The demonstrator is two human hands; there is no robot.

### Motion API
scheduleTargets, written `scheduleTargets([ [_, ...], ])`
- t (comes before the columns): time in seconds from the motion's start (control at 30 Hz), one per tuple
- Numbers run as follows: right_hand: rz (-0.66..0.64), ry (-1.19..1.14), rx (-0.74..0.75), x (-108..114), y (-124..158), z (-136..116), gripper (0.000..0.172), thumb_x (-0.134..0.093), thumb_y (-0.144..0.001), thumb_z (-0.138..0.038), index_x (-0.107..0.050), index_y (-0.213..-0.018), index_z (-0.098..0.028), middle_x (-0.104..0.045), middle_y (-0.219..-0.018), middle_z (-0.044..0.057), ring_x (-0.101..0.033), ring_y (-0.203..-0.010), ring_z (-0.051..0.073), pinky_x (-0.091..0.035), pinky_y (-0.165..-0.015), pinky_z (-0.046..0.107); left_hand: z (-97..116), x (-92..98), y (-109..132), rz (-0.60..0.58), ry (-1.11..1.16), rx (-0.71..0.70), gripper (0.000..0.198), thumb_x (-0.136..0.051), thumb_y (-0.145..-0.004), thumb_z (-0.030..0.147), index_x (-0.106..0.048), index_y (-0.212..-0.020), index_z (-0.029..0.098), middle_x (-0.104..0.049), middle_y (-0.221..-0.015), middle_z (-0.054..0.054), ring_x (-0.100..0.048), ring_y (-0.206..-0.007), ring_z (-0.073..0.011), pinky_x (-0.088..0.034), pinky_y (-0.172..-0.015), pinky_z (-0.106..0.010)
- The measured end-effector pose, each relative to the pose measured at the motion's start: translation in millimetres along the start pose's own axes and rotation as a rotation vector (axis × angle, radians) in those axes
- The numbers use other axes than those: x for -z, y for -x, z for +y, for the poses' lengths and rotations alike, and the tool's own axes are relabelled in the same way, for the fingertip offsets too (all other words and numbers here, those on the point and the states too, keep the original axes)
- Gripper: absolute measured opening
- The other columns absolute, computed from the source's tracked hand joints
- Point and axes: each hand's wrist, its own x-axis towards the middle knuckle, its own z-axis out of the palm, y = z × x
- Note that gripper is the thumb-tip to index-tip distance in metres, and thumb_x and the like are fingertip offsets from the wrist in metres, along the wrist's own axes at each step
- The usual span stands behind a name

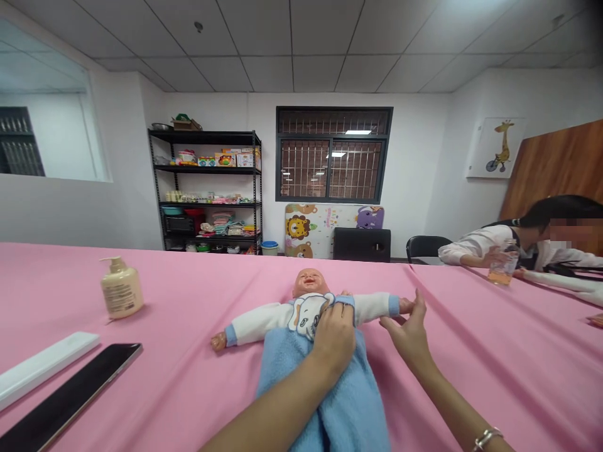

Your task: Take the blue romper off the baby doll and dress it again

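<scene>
A baby doll (308,284) lies on its back on the pink tablecloth, arms spread, in a white top with blue cuffs and an elephant bib. A blue towel (348,402) covers its body from the chest down. My left hand (334,333) rests on the doll's chest, its fingers curled over the towel's top edge by the shoulder. Beside the doll's outstretched hand is my right hand (409,329), a bracelet on its wrist. Its fingers are stretched and apart, the fingertips touching that hand.
A cream pump bottle (121,290) stands at the left. A dark phone (70,395) and a white flat box (44,364) lie at the front left. Another person (527,242) sits at the far right holding a bottle (503,267). Shelves and chairs stand behind.
</scene>
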Motion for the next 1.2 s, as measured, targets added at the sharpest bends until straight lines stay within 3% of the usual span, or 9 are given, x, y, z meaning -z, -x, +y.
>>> scheduleTargets([
  [0.1,-0.039,-0.112,0.095,-7.9,11.9,-15.3,0.103,-0.061,-0.068,-0.043,0.01,-0.14,-0.026,-0.024,-0.141,0.017,-0.052,-0.107,0.026,-0.051,-0.074,0.035,0.2,3.8,0.9,0.028,-0.05,-0.069,0.041,-0.036,-0.086,0.009,-0.039,-0.127,0.013,-0.052,-0.122,-0.01,-0.051,-0.11,-0.0171,-0.039,-0.1,-0.032],
  [0.23,-0.117,0.055,0.253,-12.1,19.0,-18.2,0.091,-0.053,-0.077,-0.04,0.009,-0.141,-0.019,-0.024,-0.142,0.018,-0.047,-0.116,0.028,-0.051,-0.077,0.034,-0.3,10.3,2.9,0.089,-0.118,-0.183,0.036,-0.035,-0.091,0.02,-0.04,-0.127,0.015,-0.055,-0.118,-0.01,-0.054,-0.106,-0.0172,-0.046,-0.091,-0.03],
  [0.37,-0.309,0.22,0.417,-14.9,20.3,-6.9,0.063,-0.045,-0.08,-0.029,-0.023,-0.139,-0.021,-0.043,-0.132,0.013,-0.051,-0.111,0.024,-0.048,-0.087,0.038,-2.2,12.0,3.4,0.18,-0.176,-0.243,0.04,-0.031,-0.092,0.019,-0.036,-0.131,0.012,-0.049,-0.127,-0.013,-0.047,-0.116,-0.018,-0.04,-0.097,-0.031],
  [0.47,-0.353,0.167,0.557,-19.6,22.3,-1.2,0.053,-0.039,-0.075,-0.016,-0.043,-0.127,-0.021,-0.049,-0.126,0.01,-0.047,-0.116,0.022,-0.04,-0.098,0.042,-2.2,10.9,2.9,0.157,-0.232,-0.288,0.043,-0.028,-0.092,0.018,-0.03,-0.134,0.008,-0.037,-0.136,-0.015,-0.037,-0.125,-0.0197,-0.033,-0.103,-0.035],
  [0.53,-0.388,0.087,0.518,-21.3,22.5,-0.2,0.056,-0.038,-0.069,-0.012,-0.049,-0.123,-0.02,-0.049,-0.126,0.009,-0.044,-0.119,0.021,-0.039,-0.099,0.04,-0.8,10.6,2.9,0.102,-0.234,-0.299,0.045,-0.031,-0.091,0.02,-0.029,-0.134,0.006,-0.033,-0.139,-0.016,-0.03,-0.129,-0.0216,-0.03,-0.105,-0.036],
  [0.63,-0.504,-0.063,0.31,-17.8,18.6,-2.2,0.058,-0.039,-0.063,-0.013,-0.054,-0.118,-0.02,-0.049,-0.128,0.008,-0.042,-0.121,0.021,-0.043,-0.095,0.037,2.3,11.2,3.5,0.033,-0.199,-0.266,0.051,-0.04,-0.086,0.025,-0.032,-0.132,0.003,-0.034,-0.137,-0.018,-0.027,-0.129,-0.0258,-0.029,-0.105,-0.039],
  [0.8,-0.62,-0.289,-0.108,-5.3,12.8,-15.2,0.042,-0.048,-0.072,-0.028,-0.062,-0.11,-0.018,-0.055,-0.123,0.009,-0.045,-0.119,0.026,-0.042,-0.096,0.043,8.0,14.3,3.5,-0.083,-0.237,-0.176,0.05,-0.043,-0.083,0.023,-0.035,-0.13,0.005,-0.045,-0.127,-0.018,-0.047,-0.11,-0.0259,-0.043,-0.091,-0.038],
  [1.0,-0.626,-0.312,-0.014,-10.7,17.7,-21.3,0.033,-0.067,-0.065,-0.036,-0.067,-0.095,-0.021,-0.051,-0.126,0.008,-0.042,-0.121,0.026,-0.045,-0.093,0.037,15.0,18.3,2.1,-0.151,-0.301,-0.038,0.041,-0.045,-0.085,0.021,-0.045,-0.124,0.011,-0.056,-0.105,-0.014,-0.054,-0.093,-0.0265,-0.049,-0.074,-0.037],
  [1.2,-0.462,-0.341,-0.146,-15.7,18.4,-11.4,0.032,-0.062,-0.067,-0.043,-0.063,-0.085,-0.016,-0.063,-0.099,0.01,-0.057,-0.096,0.024,-0.049,-0.083,0.036,12.9,18.3,3.4,-0.201,-0.182,-0.015,0.028,-0.049,-0.083,0.022,-0.052,-0.11,0.016,-0.057,-0.098,-0.009,-0.055,-0.087,-0.0251,-0.05,-0.073,-0.038],
])
